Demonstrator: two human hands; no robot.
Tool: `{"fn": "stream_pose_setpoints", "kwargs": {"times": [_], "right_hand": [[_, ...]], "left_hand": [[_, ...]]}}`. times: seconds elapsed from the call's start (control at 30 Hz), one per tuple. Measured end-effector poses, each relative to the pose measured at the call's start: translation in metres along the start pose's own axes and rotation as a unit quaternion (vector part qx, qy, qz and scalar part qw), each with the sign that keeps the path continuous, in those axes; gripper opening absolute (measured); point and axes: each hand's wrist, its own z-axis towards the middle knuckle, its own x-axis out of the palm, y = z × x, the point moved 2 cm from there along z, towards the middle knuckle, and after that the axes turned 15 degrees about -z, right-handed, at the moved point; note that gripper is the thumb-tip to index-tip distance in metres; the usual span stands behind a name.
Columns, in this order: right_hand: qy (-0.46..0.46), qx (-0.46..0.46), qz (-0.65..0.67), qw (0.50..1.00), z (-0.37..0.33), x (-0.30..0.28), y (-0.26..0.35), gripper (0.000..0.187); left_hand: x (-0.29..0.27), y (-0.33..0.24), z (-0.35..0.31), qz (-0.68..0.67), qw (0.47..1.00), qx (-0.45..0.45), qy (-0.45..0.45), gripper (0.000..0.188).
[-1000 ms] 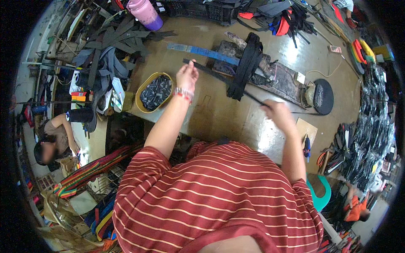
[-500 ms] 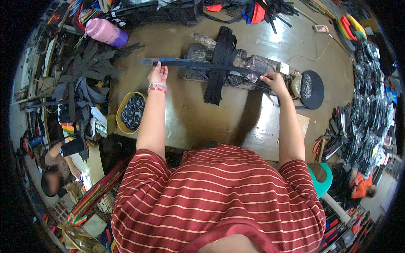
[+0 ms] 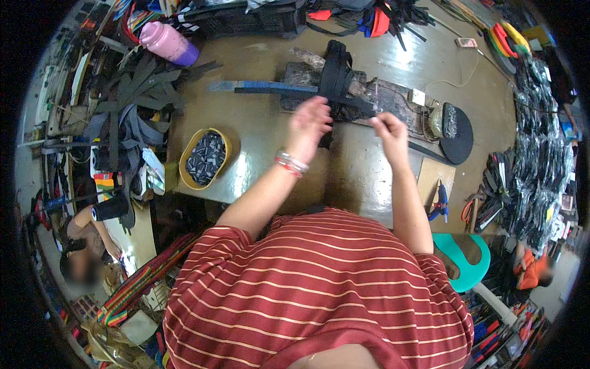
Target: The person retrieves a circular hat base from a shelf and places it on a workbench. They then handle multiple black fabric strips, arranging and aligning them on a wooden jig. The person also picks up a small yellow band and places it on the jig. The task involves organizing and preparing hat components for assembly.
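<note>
My left hand [image 3: 309,125], with a red and white bracelet at the wrist, hovers with fingers apart against the left side of a bundle of black straps [image 3: 335,69]. The bundle hangs over a dark worn block [image 3: 393,101] on the workbench [image 3: 270,135]. My right hand [image 3: 387,128] pinches a thin black strap end at the block's front edge, just right of the bundle. A long blue strip [image 3: 264,87] lies across the bench behind my left hand, running under the straps.
An oval yellow-rimmed basket [image 3: 206,157] of dark pieces sits at the bench's left. A pink bottle [image 3: 166,43] and a heap of grey straps [image 3: 129,107] lie far left. A black round pad [image 3: 456,126], blue-handled pliers [image 3: 440,200] and a teal stool [image 3: 472,259] are right. Other people [image 3: 86,252] sit nearby.
Both hands have drawn in toward the middle. My left hand left the blue strip's end and came right to the black straps; my right hand moved left along the block.
</note>
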Motion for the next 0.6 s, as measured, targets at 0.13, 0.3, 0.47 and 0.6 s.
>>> {"fn": "stream_pose_setpoints", "kwargs": {"times": [0.13,0.3,0.47,0.6], "right_hand": [[0.035,-0.123,-0.17,0.977,0.008,0.028,0.037,0.025],[0.177,0.022,-0.277,0.944,0.031,-0.037,0.022,0.028],[0.106,0.003,-0.33,0.938,0.076,-0.077,-0.012,0.03],[0.067,0.038,-0.366,0.927,0.11,-0.067,-0.054,0.031]], "left_hand": [[0.016,0.014,0.001,-0.064,0.996,0.063,0.027,0.007],[-0.044,-0.038,0.055,-0.026,0.974,0.156,-0.163,0.016],[-0.114,-0.068,0.098,-0.069,0.907,0.184,-0.373,0.017],[-0.146,-0.07,0.12,-0.163,0.93,0.121,-0.306,0.014]]}}
